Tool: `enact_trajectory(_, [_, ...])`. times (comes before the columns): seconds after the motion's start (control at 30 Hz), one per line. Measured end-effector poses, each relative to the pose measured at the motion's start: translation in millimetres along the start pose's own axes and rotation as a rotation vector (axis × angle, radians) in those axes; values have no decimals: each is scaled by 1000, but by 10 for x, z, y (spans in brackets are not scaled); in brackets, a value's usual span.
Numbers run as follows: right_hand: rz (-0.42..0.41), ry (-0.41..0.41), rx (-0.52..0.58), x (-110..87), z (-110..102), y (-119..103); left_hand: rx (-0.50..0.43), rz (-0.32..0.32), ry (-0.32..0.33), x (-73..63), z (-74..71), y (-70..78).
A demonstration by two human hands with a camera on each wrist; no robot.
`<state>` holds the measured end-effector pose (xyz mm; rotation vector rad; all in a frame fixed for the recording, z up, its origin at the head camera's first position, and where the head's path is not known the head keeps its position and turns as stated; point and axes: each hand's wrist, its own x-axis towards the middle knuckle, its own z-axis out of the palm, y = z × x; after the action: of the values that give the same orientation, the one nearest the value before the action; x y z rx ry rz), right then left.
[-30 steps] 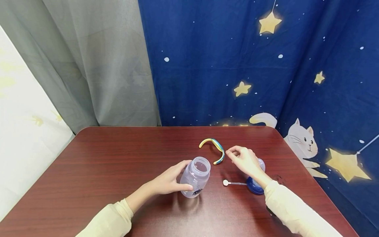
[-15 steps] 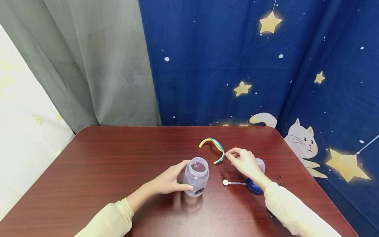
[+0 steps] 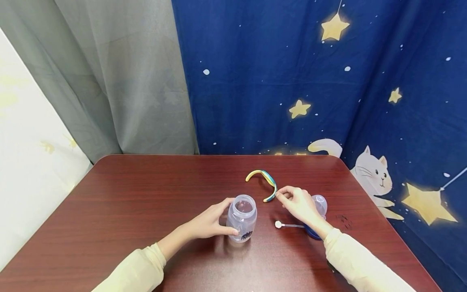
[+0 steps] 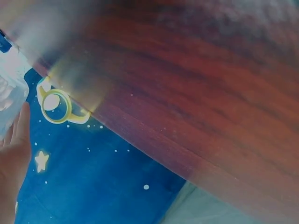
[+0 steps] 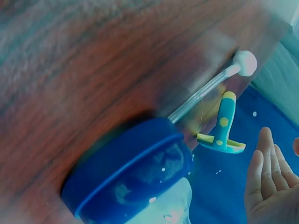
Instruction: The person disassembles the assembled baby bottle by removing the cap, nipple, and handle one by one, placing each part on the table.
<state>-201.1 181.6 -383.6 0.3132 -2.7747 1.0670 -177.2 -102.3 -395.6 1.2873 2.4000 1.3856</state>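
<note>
My left hand (image 3: 208, 221) grips a translucent baby bottle (image 3: 241, 227) round its side. The bottle is uncapped and upright, with a dark printed picture low on its front. Only part of the bottle (image 4: 10, 93) shows in the left wrist view. Right of it, my right hand (image 3: 298, 203) has loosely bent fingers, close to the yellow-and-blue bottle handle (image 3: 268, 180). In the right wrist view those fingers hold nothing and look apart from the handle (image 5: 225, 119). Below that hand lies the blue lid (image 5: 135, 163) with a clear dome, partly hidden by the wrist in the head view.
A thin straw with a white weighted end (image 3: 279, 224) sticks out leftward from the lid. The brown wooden table (image 3: 153, 190) reaches back to grey and blue star-patterned curtains (image 3: 262, 81). Its right edge runs past the right forearm.
The bottle, tilted a second ago, has come upright and shifted slightly right in my left hand. My right hand has moved slightly nearer the person, uncovering more of the lid's dome.
</note>
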Motion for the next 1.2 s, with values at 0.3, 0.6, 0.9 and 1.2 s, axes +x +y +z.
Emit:
enact_trajectory(0.3, [8,-16,-2,-34,26,-9,36,-25,4,7,14,-35])
enact_trajectory(0.6, [-4,-25,13,-47,35,1,97,-47,-2,18,9,-49])
enact_trajectory(0.9, [-7,-27,0,-56,36,6,103,-65,-20,25,12,-52])
enact_trajectory(1.2, [-8,-32,4,-72,40,4,61,-89,-34,17,29,-73])
